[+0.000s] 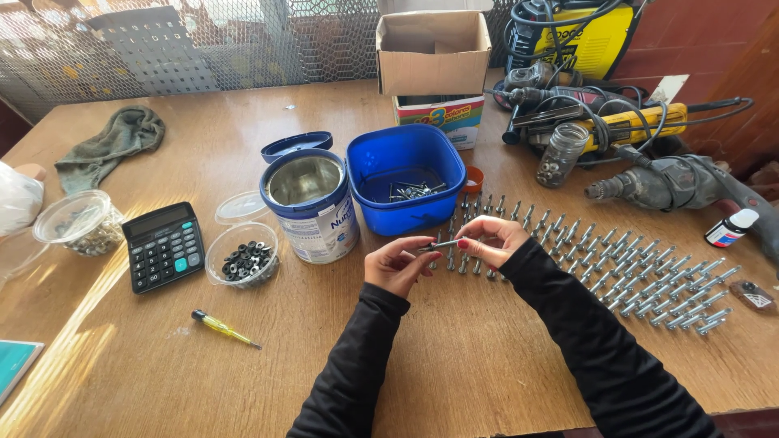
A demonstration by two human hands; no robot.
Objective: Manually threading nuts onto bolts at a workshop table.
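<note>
A: What do the hands have?

B: The left hand (396, 264) and right hand (493, 240) pinch one grey bolt (439, 244) between their fingertips, one at each end. It lies level just above the wooden table (454, 357), in front of the blue tub (406, 182).

A: And the containers?

B: The blue tub holds a small heap of metal fasteners in its far corner. Touching its left side stands an open round tin (312, 204), bare metal inside, nothing to see in it; its blue lid (296, 146) lies behind. A clear plastic cup (243, 255) holds dark nuts, and another clear cup (81, 223) near the left edge holds pale small parts. A glass jar (560, 154) on the right has some hardware at its bottom. The cardboard box (432, 50) at the back stands open; its contents are hidden.

A: Room to move?

B: Rows of bolts (641, 272) fill the table to the right of the hands. Nearer the front edge the wood is bare, save a yellow screwdriver (225, 328). A calculator (164, 246) lies on the left.
</note>
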